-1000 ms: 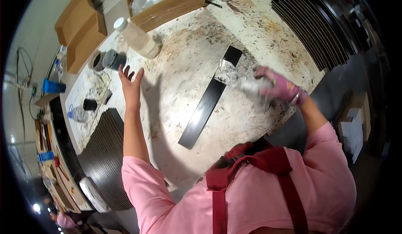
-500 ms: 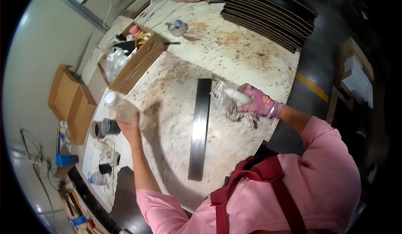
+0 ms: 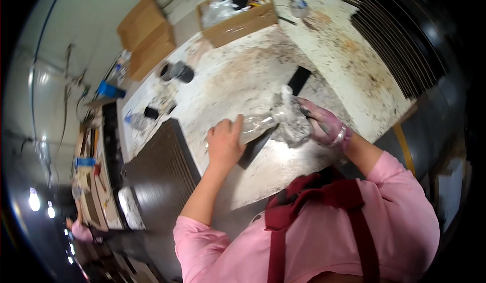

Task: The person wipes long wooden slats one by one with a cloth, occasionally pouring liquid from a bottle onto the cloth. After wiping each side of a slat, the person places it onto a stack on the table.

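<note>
My bare left hand (image 3: 225, 141) is wrapped round a clear plastic bottle (image 3: 257, 125), which lies tilted nearly flat with its neck toward the right. The bottle's mouth meets a crumpled, grey-stained white rag (image 3: 293, 126). In a pink patterned glove, my right hand (image 3: 324, 123) grips that rag from the right side. Below both hands a dark flat strip (image 3: 299, 80) lies on the stained white table (image 3: 228, 80); its middle is hidden by the bottle and the rag.
An open carton of odds and ends (image 3: 238, 22) stands at the back. Dark cups (image 3: 182, 72) sit at the left. A stack of dark strips (image 3: 164, 156) is near my left arm, and dark panels (image 3: 395, 40) are piled far right. Another person (image 3: 81, 230) appears far lower left.
My left hand has brought the bottle rightward from upright to tilted, against the rag. The rag is now over the strip. The whole view has turned and shifted left.
</note>
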The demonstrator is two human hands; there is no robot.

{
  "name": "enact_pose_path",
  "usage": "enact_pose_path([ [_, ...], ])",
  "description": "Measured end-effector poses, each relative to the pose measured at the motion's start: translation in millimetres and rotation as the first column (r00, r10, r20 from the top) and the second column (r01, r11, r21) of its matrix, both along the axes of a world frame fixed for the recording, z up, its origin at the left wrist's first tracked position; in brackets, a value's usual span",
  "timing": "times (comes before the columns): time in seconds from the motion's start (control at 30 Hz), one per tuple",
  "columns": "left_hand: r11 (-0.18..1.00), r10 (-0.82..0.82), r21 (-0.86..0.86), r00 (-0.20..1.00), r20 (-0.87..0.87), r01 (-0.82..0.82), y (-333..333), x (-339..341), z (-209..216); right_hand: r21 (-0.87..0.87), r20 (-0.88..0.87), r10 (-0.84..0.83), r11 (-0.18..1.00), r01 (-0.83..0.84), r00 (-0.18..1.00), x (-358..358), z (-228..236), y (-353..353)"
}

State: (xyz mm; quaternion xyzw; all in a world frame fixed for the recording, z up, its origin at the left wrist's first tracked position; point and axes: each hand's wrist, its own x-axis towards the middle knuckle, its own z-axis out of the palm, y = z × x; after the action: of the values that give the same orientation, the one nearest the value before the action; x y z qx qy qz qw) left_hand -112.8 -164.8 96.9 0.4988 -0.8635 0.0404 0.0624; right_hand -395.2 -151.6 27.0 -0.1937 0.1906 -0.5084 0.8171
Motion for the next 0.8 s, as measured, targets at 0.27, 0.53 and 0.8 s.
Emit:
enact_pose_path([
  [0.27,0.996,-0.089,-0.017,0.996,0.017,0.09,28,-26,28,0.195,0.375,0.238,0.925,-0.327,0.896,-10,11,14],
  [0.53,0.989,-0.076,-0.109,0.972,0.221,0.102,10,-28,49,0.329,0.266,0.237,0.889,-0.319,0.934,-24,7,-1],
  [0.8,0.999,-0.016,-0.043,0.962,0.271,0.029,10,-34,58,0.42,0.334,0.189,0.847,-0.325,0.923,-20,-33,-26],
])
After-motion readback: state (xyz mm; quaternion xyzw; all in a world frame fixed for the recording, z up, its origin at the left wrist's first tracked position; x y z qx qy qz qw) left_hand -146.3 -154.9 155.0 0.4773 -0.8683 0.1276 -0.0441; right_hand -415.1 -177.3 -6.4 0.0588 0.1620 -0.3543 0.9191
